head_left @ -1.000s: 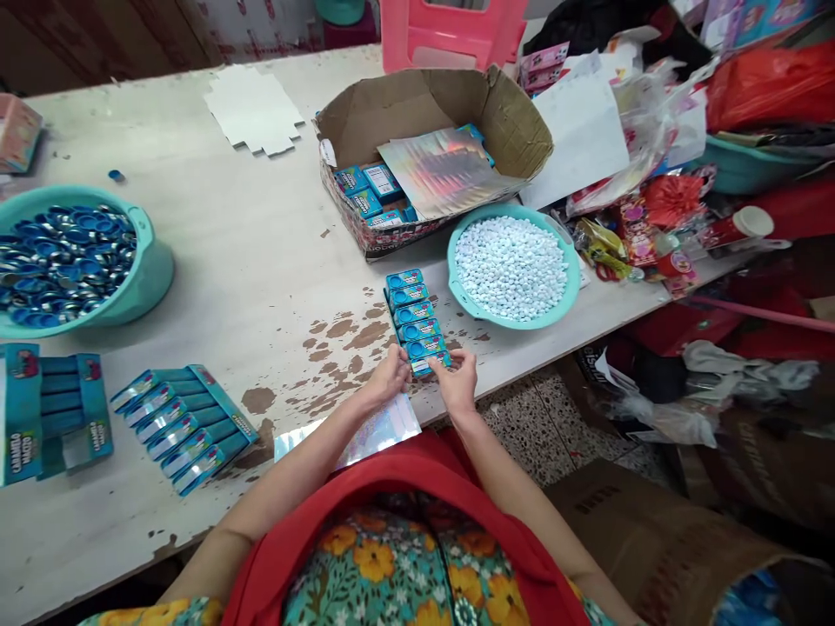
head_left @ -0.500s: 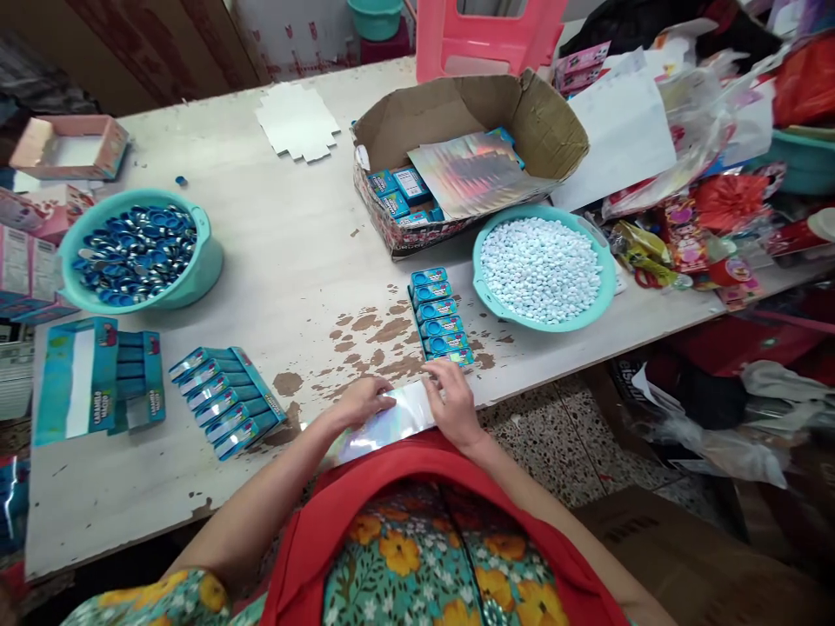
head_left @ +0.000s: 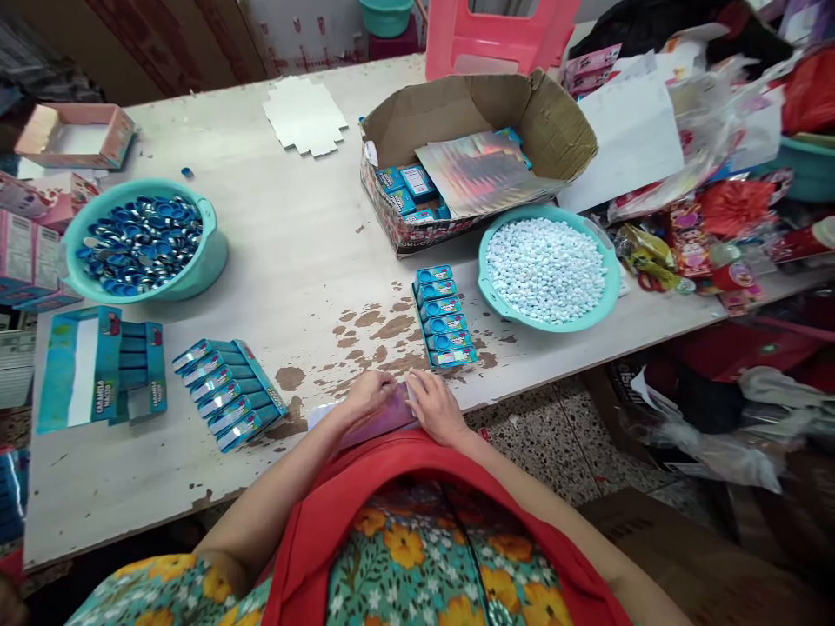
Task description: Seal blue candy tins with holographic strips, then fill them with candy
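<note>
A shiny holographic sheet [head_left: 384, 416] lies at the table's front edge, close against the red apron. My left hand [head_left: 370, 396] is closed on its upper edge, fingers curled. At its right end my right hand [head_left: 436, 407] grips the sheet, thumb and fingers pressed together. Just beyond the hands stands a row of small blue boxes [head_left: 446, 317] with round blue lids in their tops. Left of my left hand, a second group of blue boxes [head_left: 230, 393] lies slanted on the table.
A teal basin of white candies [head_left: 548, 269] stands right, near a cardboard box [head_left: 397, 228] holding blue packets. Another teal basin [head_left: 212, 252] holds blue and silver lids. Blue cartons [head_left: 78, 382] stand at left, a white stepped card [head_left: 305, 117] farther back. Packaging [head_left: 711, 217] crowds the right.
My right hand has moved left, closer to my left hand. The sheet has shifted and tilted, turning from bright silver to purplish. The camera view has shifted slightly.
</note>
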`<state>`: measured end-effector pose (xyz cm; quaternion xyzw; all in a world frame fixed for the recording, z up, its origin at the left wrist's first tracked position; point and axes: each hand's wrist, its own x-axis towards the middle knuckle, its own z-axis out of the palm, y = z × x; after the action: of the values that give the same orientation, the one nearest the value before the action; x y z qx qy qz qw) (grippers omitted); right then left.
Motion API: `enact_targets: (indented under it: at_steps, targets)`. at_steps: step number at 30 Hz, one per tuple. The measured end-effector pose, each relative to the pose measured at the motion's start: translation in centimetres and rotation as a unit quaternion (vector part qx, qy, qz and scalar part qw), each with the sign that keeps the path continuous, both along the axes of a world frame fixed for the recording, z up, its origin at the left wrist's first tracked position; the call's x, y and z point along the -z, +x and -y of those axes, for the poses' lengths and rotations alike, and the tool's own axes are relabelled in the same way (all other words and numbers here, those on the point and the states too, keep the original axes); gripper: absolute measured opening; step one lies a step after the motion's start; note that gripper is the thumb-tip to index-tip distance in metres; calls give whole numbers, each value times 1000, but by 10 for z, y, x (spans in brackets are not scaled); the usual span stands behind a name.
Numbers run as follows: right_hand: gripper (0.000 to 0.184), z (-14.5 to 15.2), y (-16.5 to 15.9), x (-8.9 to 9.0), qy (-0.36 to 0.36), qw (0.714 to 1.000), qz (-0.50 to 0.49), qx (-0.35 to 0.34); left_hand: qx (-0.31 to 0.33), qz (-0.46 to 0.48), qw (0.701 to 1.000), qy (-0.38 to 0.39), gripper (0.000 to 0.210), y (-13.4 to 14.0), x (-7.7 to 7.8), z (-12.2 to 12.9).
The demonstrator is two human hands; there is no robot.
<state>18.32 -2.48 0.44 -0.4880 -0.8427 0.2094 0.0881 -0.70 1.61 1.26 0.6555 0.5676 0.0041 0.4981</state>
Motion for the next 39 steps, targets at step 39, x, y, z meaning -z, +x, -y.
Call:
enact_targets:
  at_steps: [39]
  targets:
    - [12, -32, 34, -83, -73, 962, -201, 170, -58, 230, 969, 64, 43, 35, -38, -6]
